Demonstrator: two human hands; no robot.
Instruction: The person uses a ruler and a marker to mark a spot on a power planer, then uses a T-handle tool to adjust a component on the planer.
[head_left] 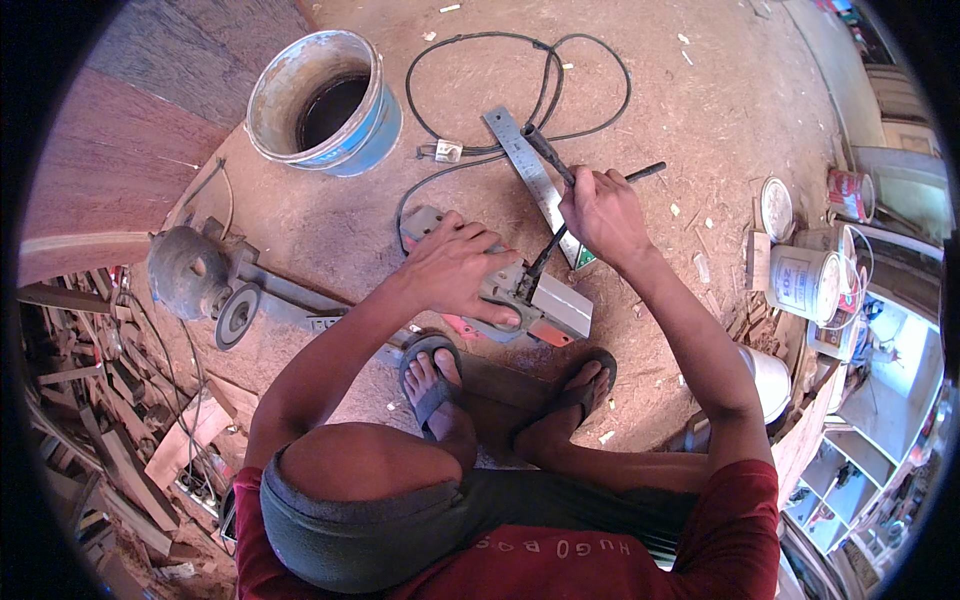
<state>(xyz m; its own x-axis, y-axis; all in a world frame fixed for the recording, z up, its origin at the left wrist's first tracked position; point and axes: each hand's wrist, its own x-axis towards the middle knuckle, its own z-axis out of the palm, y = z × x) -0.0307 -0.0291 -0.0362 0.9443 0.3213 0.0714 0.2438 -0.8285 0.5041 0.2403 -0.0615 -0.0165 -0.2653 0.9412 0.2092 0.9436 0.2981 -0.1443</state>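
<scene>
On the ground before my feet lies a power tool with a grey and red body and a flat metal plate, looking like an electric hand planer (562, 305). My left hand (455, 265) is spread over its body, thumb along the near side, gripping it. My right hand (608, 215) closes around the hub of a black three-armed socket wrench (548, 152). One wrench arm runs down to the planer's side, close to my left fingers; the other two stick out past my fist. Beneath the wrench, partly covered, lies a steel rule-like blade (520, 165) with a green end.
The planer's black cord (410, 90) loops across the dusty floor to a pale plug (448, 150). A blue bucket (365, 140) with dark liquid stands far left. At left are a motor with a grinding disc (238, 316) and scrap wood (130, 470). White pails (805, 282) line the right.
</scene>
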